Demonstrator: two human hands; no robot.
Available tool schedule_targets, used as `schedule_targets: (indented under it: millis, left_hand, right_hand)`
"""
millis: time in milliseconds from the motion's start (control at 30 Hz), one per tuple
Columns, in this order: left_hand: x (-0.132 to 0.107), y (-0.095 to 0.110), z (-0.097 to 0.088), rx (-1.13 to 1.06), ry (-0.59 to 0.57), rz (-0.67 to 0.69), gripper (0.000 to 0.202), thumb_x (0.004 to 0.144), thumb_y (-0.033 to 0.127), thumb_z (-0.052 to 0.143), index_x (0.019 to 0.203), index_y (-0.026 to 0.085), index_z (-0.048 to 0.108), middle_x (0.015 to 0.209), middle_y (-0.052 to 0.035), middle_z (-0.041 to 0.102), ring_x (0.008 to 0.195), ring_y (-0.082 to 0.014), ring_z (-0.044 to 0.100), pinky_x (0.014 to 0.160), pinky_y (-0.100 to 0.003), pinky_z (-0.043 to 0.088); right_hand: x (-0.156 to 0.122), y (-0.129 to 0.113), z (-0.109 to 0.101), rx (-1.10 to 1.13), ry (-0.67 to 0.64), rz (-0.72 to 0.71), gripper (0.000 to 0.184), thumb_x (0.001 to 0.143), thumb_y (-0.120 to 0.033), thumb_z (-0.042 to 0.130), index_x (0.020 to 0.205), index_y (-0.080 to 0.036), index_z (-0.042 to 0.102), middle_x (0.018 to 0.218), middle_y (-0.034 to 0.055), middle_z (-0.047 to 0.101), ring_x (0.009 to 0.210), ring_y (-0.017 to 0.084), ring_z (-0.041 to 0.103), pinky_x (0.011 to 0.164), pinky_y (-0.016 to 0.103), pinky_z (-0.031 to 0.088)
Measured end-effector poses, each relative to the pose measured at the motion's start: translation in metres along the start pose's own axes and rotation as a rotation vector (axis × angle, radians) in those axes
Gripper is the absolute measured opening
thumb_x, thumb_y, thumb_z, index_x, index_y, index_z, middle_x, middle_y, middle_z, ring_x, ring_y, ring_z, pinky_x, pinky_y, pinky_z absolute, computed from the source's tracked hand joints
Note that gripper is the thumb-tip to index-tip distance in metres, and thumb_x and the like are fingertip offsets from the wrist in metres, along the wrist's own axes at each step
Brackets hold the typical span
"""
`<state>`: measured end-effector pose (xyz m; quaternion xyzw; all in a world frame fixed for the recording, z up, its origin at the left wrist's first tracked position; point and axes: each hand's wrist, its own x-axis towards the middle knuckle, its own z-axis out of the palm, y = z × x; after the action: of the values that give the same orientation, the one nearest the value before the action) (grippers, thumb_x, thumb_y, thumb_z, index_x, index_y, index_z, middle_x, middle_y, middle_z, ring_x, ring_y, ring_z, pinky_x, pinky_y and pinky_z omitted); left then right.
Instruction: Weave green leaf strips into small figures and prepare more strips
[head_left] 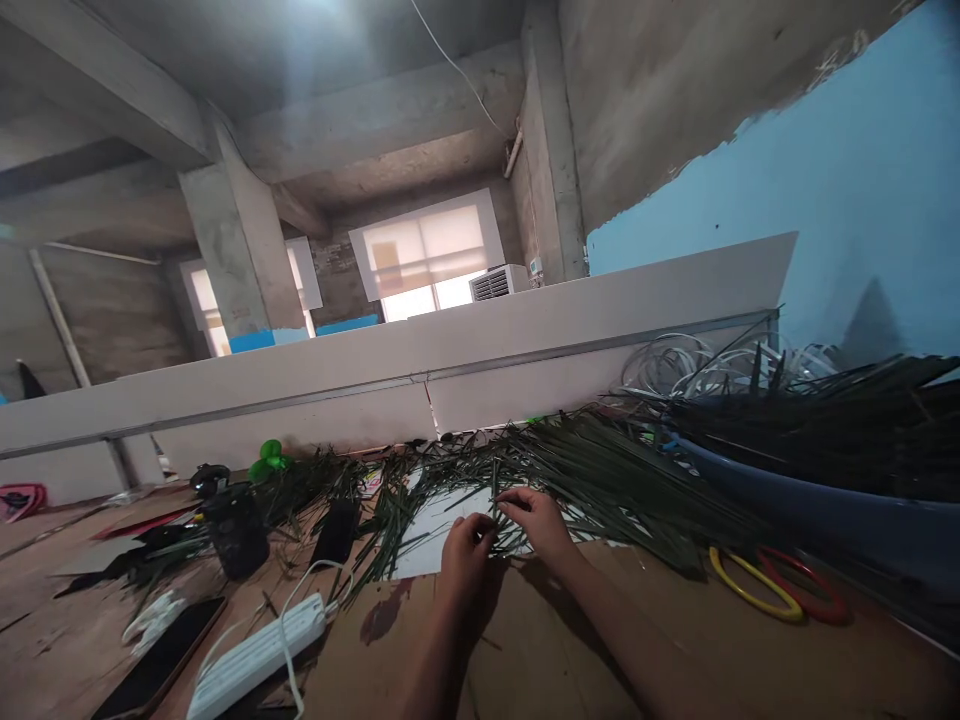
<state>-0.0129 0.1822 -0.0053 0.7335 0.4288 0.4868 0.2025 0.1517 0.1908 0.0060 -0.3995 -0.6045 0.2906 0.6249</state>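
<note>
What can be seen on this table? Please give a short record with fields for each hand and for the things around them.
left hand: fingertips closed on the green strips
right hand: fingertips closed on the same strips, close beside the left hand
under the hands: white sheet on brown cardboard
left side: power strip, phone, black cup
right side: yellow ring, red ring, blue tub holding dark strips

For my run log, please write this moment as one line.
hands: left hand and right hand both hold green strips | under: white sheet | near: power strip, phone
</note>
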Motion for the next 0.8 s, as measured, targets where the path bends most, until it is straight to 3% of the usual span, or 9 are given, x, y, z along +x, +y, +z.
schedule_targets:
  millis: [233,433,600,800]
  left_hand:
    - [0.003,-0.011,0.001,-0.131,0.03,-0.046,0.006,0.073,0.021,0.059,0.077,0.021,0.063,0.074,-0.001,0.066,0.07,-0.0196,0.058,0.068,-0.029,0.042]
    - [0.006,-0.019,0.001,-0.237,0.032,-0.098,0.009,0.065,0.018,0.059,0.067,0.02,0.067,0.071,-0.0034,0.068,0.074,-0.0219,0.061,0.074,-0.032,0.046]
    - [0.007,-0.019,0.001,-0.349,0.021,-0.163,0.015,0.064,0.026,0.066,0.072,0.019,0.076,0.078,-0.0079,0.074,0.082,-0.0261,0.064,0.08,-0.036,0.047]
    - [0.006,-0.015,-0.004,-0.519,0.001,-0.282,0.029,0.065,0.042,0.075,0.079,0.017,0.077,0.07,-0.0071,0.072,0.067,-0.0211,0.064,0.066,-0.031,0.048]
  right_hand:
    - [0.003,0.008,-0.003,0.06,0.002,0.096,0.043,0.071,-0.055,0.07,0.084,-0.015,0.079,0.082,0.0107,0.078,0.082,0.03,0.068,0.076,0.038,0.05]
    - [0.002,0.005,0.0,0.118,-0.119,0.105,0.044,0.07,-0.055,0.072,0.086,-0.015,0.079,0.079,0.0086,0.077,0.077,0.026,0.067,0.072,0.036,0.05]
    - [-0.001,0.005,0.003,0.131,-0.24,0.106,0.039,0.068,-0.052,0.075,0.082,-0.017,0.08,0.079,0.0073,0.077,0.08,0.026,0.069,0.079,0.037,0.051]
    - [-0.005,0.008,0.006,0.1,-0.345,0.117,0.039,0.066,-0.051,0.075,0.081,-0.016,0.081,0.077,0.0074,0.078,0.078,0.026,0.07,0.08,0.039,0.052]
